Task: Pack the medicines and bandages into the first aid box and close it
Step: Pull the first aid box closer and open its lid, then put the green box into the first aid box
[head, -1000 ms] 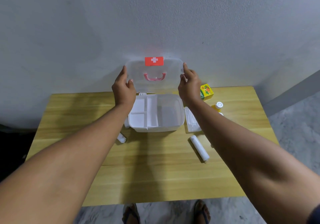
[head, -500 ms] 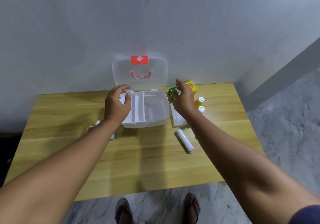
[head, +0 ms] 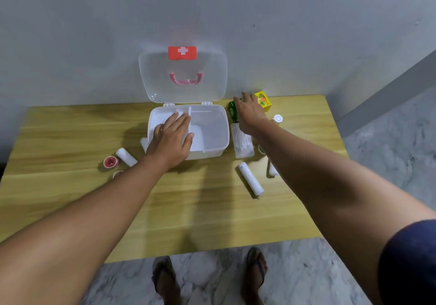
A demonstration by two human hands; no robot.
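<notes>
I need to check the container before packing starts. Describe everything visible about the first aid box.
The first aid box is white, translucent plastic and stands open near the back of the wooden table. Its clear lid is hinged at the rear and stands upright by the wall, bearing a red label with a white cross and a pink handle. White dividers split the inside into compartments, which look empty where visible. The left hand lies flat over its left part.

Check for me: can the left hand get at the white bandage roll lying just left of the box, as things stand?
Probably yes. The left hand rests flat on the open first aid box, and the white bandage roll lies uncovered on the table just beside that wrist, with nothing between them.
</notes>
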